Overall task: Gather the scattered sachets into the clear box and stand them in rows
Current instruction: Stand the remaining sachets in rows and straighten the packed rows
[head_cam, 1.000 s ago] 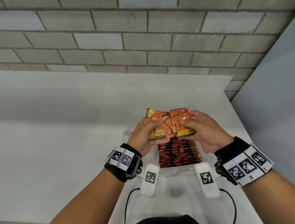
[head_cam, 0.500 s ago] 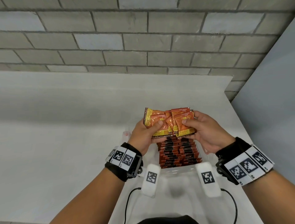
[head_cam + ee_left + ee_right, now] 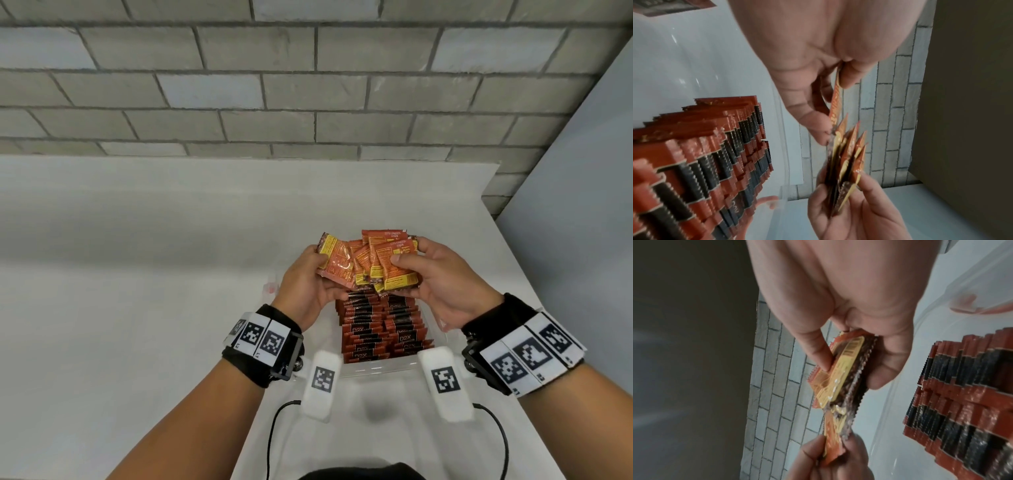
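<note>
Above the clear box (image 3: 383, 369), both hands hold one loose fan of orange sachets (image 3: 371, 265). Left hand (image 3: 306, 287) pinches the leftmost sachet by thumb and curled fingers (image 3: 813, 125); right hand (image 3: 436, 281) grips the rest of the bunch, thumb on the front face, fingers (image 3: 882, 369) wrapped behind. Bunch is uneven: edges splayed, some sachets tilted, tops at different heights. Box sits on the white bench (image 3: 137, 274) and already carries two rows of standing sachets (image 3: 380, 325), packed close, filling the near part. Step in hand, as I judge it: squaring the bunch before it goes in. Best done by tapping the bottom edges level, all faces turned one way, then lowering the set upright into the free space at the far end, pressing it against the last standing sachet so nothing flops over. Risk: a loose pinch lets the outer sachet slide out.
</note>
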`<action>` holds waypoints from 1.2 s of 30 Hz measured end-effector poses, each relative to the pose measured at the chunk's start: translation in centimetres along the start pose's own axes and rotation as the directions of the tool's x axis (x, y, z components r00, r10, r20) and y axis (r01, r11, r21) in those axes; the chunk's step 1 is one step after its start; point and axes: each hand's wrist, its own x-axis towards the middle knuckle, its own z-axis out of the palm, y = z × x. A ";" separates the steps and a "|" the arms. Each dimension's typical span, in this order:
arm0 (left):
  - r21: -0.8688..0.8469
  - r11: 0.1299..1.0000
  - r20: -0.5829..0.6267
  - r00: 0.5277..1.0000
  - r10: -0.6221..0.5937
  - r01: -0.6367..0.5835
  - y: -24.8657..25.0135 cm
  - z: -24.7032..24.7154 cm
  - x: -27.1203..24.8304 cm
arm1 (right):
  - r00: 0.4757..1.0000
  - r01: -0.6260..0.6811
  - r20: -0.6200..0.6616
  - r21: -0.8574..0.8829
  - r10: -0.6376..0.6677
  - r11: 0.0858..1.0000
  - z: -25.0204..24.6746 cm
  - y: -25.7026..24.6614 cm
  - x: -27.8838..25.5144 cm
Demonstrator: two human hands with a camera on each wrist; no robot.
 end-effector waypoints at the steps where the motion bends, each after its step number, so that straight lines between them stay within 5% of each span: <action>1: 0.055 0.998 0.010 1.000 0.014 -0.015 0.0 -0.2 0.1 | 1.000 0.005 -0.004 -0.005 -0.005 1.000 -0.2 -0.2 0.0; 12: 0.513 0.842 0.182 0.980 0.083 -0.167 0.8 1.7 -0.7 | 0.994 0.030 0.108 -0.012 -0.029 0.999 1.0 -0.7 -0.7; 14: 0.453 0.872 0.235 0.969 0.081 -0.183 1.0 1.6 -1.0 | 0.991 0.035 0.127 0.113 -0.049 0.993 1.3 -0.6 -1.0; 17: 0.174 0.983 0.334 0.943 -0.007 -0.055 0.6 1.5 -1.4 | 0.968 0.026 0.239 0.203 -0.076 0.979 2.4 -0.3 -1.7; 20: 0.023 1.000 0.302 0.953 0.008 -0.016 0.7 2.5 -1.8 | 0.958 0.164 0.248 -0.078 -0.141 0.983 4.1 -0.3 -2.1; 24: -0.116 0.993 0.262 0.965 -0.002 0.034 1.3 2.8 -2.1 | 0.940 0.335 0.205 -0.702 -0.272 0.629 3.7 -1.3 -1.8; 26: -0.129 0.990 0.278 0.960 -0.025 0.063 1.3 2.8 -2.5 | 0.931 0.348 0.186 -0.709 -0.313 0.614 3.2 -1.6 -2.1; 30: -0.089 0.989 0.216 0.972 -0.098 0.119 1.2 2.8 -2.6 | 0.878 0.478 0.286 -0.471 -0.385 0.741 3.0 -2.0 -3.7; 33: -0.061 0.984 0.275 0.951 -0.144 0.167 1.1 3.3 -2.8 | 0.844 0.536 0.450 -0.673 -0.293 0.511 3.4 -1.8 -4.5; 36: -0.052 0.983 0.360 0.921 -0.146 0.176 0.8 3.5 -2.9 | 0.829 0.549 0.461 -0.780 -0.316 0.301 3.9 -1.5 -4.5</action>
